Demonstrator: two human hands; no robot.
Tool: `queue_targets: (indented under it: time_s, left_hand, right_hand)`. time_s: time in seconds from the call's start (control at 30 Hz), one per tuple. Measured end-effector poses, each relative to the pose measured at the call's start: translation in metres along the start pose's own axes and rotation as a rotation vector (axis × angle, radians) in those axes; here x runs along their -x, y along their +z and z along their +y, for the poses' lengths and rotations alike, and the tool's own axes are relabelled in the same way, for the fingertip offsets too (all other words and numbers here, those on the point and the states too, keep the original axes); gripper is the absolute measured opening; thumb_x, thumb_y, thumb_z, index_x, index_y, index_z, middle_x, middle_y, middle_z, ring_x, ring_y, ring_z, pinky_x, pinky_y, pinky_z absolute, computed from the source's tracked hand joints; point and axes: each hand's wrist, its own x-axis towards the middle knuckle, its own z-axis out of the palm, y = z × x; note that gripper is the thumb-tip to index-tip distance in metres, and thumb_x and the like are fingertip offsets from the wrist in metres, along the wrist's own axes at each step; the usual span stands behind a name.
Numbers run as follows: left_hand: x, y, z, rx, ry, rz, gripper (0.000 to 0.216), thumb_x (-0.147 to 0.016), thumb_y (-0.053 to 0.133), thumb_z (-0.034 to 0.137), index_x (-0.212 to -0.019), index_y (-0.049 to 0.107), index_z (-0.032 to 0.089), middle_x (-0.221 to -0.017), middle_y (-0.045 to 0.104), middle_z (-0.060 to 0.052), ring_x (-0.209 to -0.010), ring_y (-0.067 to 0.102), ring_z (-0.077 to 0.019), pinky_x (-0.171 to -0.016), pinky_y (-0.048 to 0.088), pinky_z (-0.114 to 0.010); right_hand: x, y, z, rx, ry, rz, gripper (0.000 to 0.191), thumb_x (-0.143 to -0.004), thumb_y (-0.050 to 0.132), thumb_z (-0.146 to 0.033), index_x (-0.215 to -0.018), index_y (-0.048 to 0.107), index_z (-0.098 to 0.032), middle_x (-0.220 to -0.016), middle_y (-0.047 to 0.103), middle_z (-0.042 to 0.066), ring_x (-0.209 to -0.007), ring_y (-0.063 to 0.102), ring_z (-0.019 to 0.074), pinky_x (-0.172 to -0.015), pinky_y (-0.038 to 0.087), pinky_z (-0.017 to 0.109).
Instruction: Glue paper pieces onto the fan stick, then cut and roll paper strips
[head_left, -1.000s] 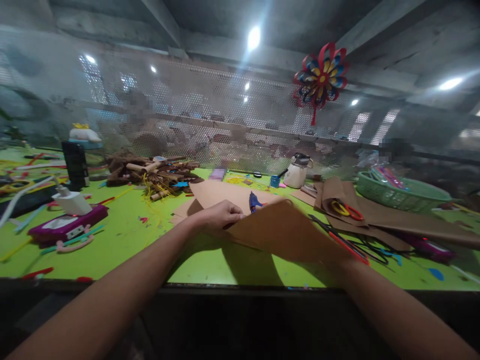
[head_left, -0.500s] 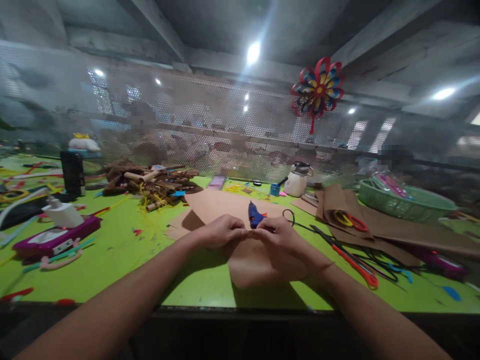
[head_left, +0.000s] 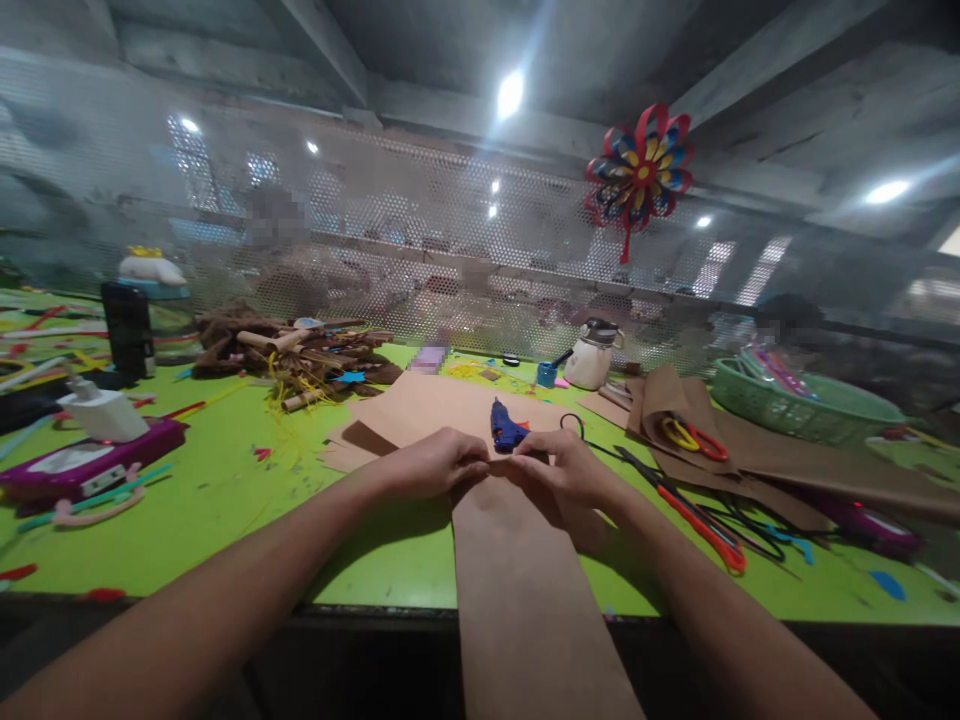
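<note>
A long strip of brown kraft paper [head_left: 517, 590] hangs from between my hands over the front edge of the green table [head_left: 375, 560]. My left hand [head_left: 442, 463] pinches its upper edge between thumb and fingers. Close beside it, my right hand [head_left: 562, 465] pinches the same edge, which looks folded or rolled; the fingers partly hide it. Just beyond my fingertips lies a blue hot glue gun [head_left: 508, 428], on larger brown paper sheets [head_left: 420, 400].
Red-handled scissors [head_left: 697, 525] and a black cord lie to the right, near more brown paper and a green basket [head_left: 810, 405]. At left are a purple power strip [head_left: 97, 465] and a heap of brown scraps [head_left: 292, 355]. A white jug [head_left: 591, 358] stands at the back.
The paper's near part, curled up on the table before, now hangs straight down past the table edge. Both hands keep their pinch at nearly the same spot. The view shifted slightly.
</note>
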Motion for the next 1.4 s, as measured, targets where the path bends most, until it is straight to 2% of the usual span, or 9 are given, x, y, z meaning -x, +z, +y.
queue_targets:
  time_s: [0.17,0.4,0.57,0.7,0.9,1.03,1.17,1.33,1.4]
  left_hand:
    - [0.003,0.001,0.012,0.05,-0.028,-0.018,0.031,-0.087,0.042,0.039,-0.076,0.057,0.015,-0.059,0.054,0.001,-0.051,0.042,-0.0096,-0.049,0.029,-0.022]
    - [0.008,0.002,0.015,0.188,-0.099,-0.092,0.035,-0.088,0.038,0.044,-0.076,0.055,0.015,-0.052,0.048,0.002,-0.043,0.041,-0.0092,-0.044,0.031,-0.021]
    - [0.008,-0.002,0.011,-0.153,-0.024,0.064,0.028,-0.084,0.045,0.038,-0.078,0.06,0.017,-0.06,0.058,-0.001,-0.047,0.042,-0.0097,-0.045,0.025,-0.021]
    - [0.006,-0.004,0.011,-0.148,0.037,0.098,0.029,-0.086,0.045,0.037,-0.079,0.064,0.017,-0.075,0.069,-0.003,-0.058,0.054,-0.012,-0.05,0.032,-0.02]
    - [0.003,-0.008,0.008,-0.063,0.047,0.12,0.034,-0.086,0.045,0.04,-0.073,0.066,0.016,-0.063,0.067,-0.001,-0.054,0.054,-0.0106,-0.052,0.034,-0.019]
    - [0.004,-0.012,0.009,-0.116,0.056,0.141,0.031,-0.087,0.043,0.036,-0.077,0.064,0.016,-0.066,0.066,-0.001,-0.057,0.052,-0.0109,-0.054,0.034,-0.019]
    - [0.006,-0.015,0.012,-0.097,0.062,0.077,0.028,-0.088,0.04,0.035,-0.08,0.06,0.017,-0.068,0.062,0.0,-0.058,0.05,-0.0109,-0.056,0.035,-0.019]
    - [0.008,-0.02,0.01,-0.012,0.024,-0.029,0.03,-0.089,0.037,0.036,-0.073,0.054,0.016,-0.061,0.056,0.001,-0.053,0.047,-0.0101,-0.051,0.033,-0.02]
    - [0.009,-0.021,0.007,0.009,0.011,-0.037,0.03,-0.088,0.038,0.037,-0.071,0.053,0.017,-0.058,0.054,0.001,-0.052,0.046,-0.0105,-0.05,0.033,-0.02]
  right_hand:
    - [-0.001,-0.001,-0.004,-0.028,-0.085,-0.092,0.021,-0.084,0.054,-0.027,-0.091,0.071,-0.018,-0.084,0.071,0.005,-0.074,0.062,0.0155,-0.066,0.043,0.023]
    - [-0.001,0.002,-0.003,0.024,-0.069,-0.039,0.023,-0.084,0.052,-0.026,-0.083,0.072,-0.015,-0.071,0.07,0.003,-0.064,0.059,0.013,-0.057,0.04,0.021]
    - [-0.001,0.003,-0.001,0.007,-0.07,0.02,0.023,-0.084,0.053,-0.028,-0.08,0.071,-0.014,-0.071,0.069,0.004,-0.063,0.059,0.0124,-0.056,0.04,0.021]
    - [-0.001,0.0,-0.002,-0.098,-0.014,0.058,0.023,-0.081,0.057,-0.031,-0.073,0.07,-0.014,-0.066,0.068,0.003,-0.06,0.059,0.0128,-0.054,0.041,0.021]
    - [-0.002,-0.002,0.001,-0.486,0.19,0.055,0.029,-0.072,0.066,-0.043,-0.066,0.063,-0.014,-0.064,0.07,0.006,-0.059,0.066,0.0182,-0.05,0.047,0.024]
    - [-0.003,-0.001,0.005,-0.564,0.215,0.059,0.031,-0.071,0.068,-0.043,-0.066,0.062,-0.014,-0.066,0.071,0.008,-0.062,0.067,0.0193,-0.053,0.049,0.025]
    - [-0.002,-0.006,0.009,-0.578,0.187,0.012,0.032,-0.074,0.064,-0.044,-0.069,0.063,-0.013,-0.067,0.07,0.006,-0.062,0.065,0.0164,-0.056,0.048,0.025]
    - [-0.001,-0.019,0.019,-0.57,0.182,-0.191,0.032,-0.075,0.064,-0.043,-0.079,0.065,-0.011,-0.057,0.058,-0.001,-0.048,0.051,0.0078,-0.047,0.039,0.019]
    - [0.0,-0.024,0.022,-0.575,0.186,-0.206,0.033,-0.074,0.064,-0.044,-0.076,0.064,-0.011,-0.054,0.054,-0.002,-0.047,0.049,0.0074,-0.047,0.039,0.019]
